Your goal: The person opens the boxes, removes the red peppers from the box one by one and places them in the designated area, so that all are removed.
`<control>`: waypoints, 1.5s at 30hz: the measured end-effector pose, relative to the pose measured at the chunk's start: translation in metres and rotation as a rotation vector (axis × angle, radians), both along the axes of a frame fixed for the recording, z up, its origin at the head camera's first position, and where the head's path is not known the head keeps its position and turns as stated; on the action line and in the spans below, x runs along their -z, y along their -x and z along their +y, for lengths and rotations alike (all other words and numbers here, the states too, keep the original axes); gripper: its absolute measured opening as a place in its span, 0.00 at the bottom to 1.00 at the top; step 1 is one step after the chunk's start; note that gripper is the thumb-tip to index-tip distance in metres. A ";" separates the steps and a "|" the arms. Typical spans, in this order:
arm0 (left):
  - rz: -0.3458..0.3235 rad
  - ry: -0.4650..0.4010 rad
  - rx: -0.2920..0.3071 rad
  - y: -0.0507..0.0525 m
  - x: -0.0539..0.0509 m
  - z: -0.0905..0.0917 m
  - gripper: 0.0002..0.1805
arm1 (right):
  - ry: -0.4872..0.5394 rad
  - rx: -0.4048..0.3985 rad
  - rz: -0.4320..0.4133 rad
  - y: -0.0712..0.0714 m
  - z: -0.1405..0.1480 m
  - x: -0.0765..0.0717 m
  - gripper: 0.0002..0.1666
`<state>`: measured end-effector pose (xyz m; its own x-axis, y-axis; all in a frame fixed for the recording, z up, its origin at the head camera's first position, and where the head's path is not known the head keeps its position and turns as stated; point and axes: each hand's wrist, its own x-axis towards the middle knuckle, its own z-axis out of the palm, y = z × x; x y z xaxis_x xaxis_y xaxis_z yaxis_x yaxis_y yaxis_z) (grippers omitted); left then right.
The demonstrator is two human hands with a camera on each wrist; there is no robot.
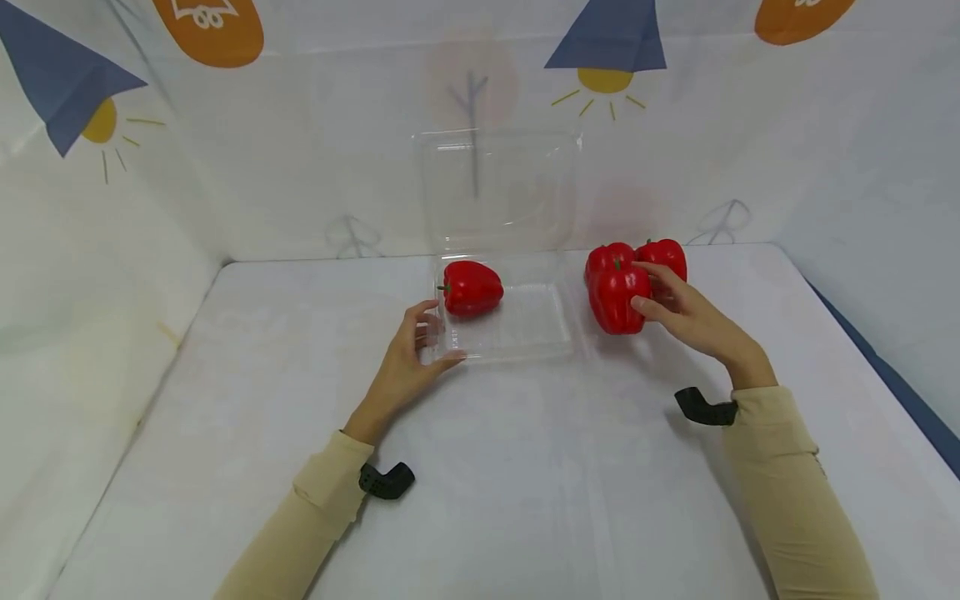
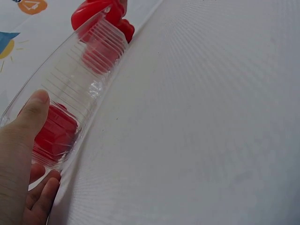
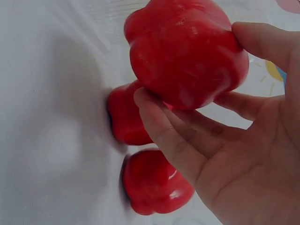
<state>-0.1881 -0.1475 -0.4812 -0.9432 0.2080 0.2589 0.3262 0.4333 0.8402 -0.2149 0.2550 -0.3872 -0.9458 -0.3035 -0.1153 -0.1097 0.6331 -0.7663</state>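
Note:
My right hand point(image 1: 693, 317) holds a red bell pepper point(image 1: 617, 302) between thumb and fingers, raised off the table in the right wrist view. Behind it are two more red bell peppers, one at the back right point(image 1: 667, 254) and one partly hidden point(image 3: 126, 115). A clear plastic clamshell box point(image 1: 525, 346) stands left of them, its lid point(image 1: 498, 187) tipped up against the back wall. Inside, on the left, one red bell pepper point(image 1: 472, 289) lies on its side. My left hand point(image 1: 408, 362) grips the box's left front corner, thumb along the front wall.
A white-covered table point(image 1: 495, 475) lies under everything. White cloth walls point(image 1: 300, 150) with printed lamps and drawings rise at the back and sides. A black curved piece point(image 1: 386, 482) is on my left wrist, and a similar black piece point(image 1: 705, 408) on my right.

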 end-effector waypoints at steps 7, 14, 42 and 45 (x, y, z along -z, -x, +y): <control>-0.001 0.002 -0.006 0.001 -0.001 0.000 0.47 | -0.038 -0.011 -0.061 0.001 0.003 0.002 0.41; -0.001 -0.016 -0.001 0.000 -0.001 0.000 0.46 | -0.057 -0.015 -0.104 0.000 0.006 0.002 0.43; 0.021 -0.028 0.010 0.001 0.000 -0.001 0.47 | -0.024 -0.081 -0.174 0.002 0.008 0.013 0.44; 0.020 -0.015 0.006 0.000 0.001 -0.001 0.48 | -0.021 -0.086 -0.171 0.002 0.007 0.012 0.45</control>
